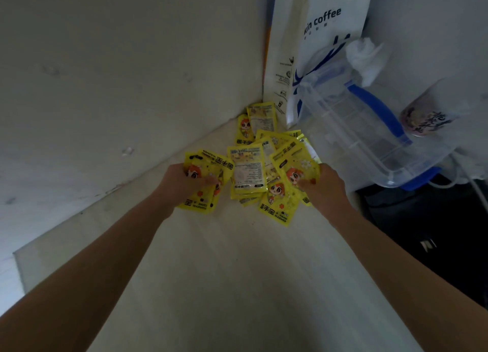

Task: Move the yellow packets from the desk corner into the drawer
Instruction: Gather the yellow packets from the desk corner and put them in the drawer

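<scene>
At desk corner, both hands [184, 181] grip yellow packets [248, 166], orientations mixed.

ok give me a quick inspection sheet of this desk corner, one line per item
surface: pale desk, bare in front of the pile
job's things: yellow packets heaped in the corner; drawer not in view
clutter: coffee bag upright against the wall, clear box with blue handle, cup
left hand: fingers shut on a bunch of packets
right hand: gripping packets at the pile's right edge
cables: white cable right of the box
surroundings: pale walls, dark area at right
</scene>
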`<state>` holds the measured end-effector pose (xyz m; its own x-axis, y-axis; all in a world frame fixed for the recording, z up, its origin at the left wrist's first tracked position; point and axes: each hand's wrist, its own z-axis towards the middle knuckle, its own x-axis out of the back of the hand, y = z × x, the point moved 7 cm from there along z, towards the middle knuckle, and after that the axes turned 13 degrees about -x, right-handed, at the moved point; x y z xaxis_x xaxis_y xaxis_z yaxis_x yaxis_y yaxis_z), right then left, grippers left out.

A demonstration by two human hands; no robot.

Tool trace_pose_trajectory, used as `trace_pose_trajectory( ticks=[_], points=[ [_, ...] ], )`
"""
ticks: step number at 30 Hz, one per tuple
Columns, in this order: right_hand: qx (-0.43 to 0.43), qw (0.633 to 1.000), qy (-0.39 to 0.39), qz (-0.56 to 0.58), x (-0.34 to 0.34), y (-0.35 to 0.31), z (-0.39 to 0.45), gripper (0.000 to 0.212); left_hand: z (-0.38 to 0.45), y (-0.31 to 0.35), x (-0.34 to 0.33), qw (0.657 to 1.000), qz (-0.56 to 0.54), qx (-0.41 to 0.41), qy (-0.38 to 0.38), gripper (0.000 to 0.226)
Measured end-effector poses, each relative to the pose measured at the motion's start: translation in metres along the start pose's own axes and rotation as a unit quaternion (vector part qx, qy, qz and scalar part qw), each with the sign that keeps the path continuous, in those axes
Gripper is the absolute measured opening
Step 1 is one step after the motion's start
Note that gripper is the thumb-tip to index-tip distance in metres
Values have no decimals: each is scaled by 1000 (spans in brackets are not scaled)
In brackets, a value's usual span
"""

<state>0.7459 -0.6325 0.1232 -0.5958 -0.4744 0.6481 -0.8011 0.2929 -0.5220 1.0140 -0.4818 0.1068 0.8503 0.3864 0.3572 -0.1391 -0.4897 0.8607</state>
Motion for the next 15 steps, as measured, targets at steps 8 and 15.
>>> trace_pose_trajectory(
  ticks=[8, 15],
  points=[
    [-43, 985, -112, 123, -51, -33, -3, 25, 3, -18, -24, 980, -165, 85, 64, 32],
    [-72, 978, -137, 137, -81, -43, 13, 43, 12, -22, -52, 956, -256, 125, 69, 31]
  ],
)
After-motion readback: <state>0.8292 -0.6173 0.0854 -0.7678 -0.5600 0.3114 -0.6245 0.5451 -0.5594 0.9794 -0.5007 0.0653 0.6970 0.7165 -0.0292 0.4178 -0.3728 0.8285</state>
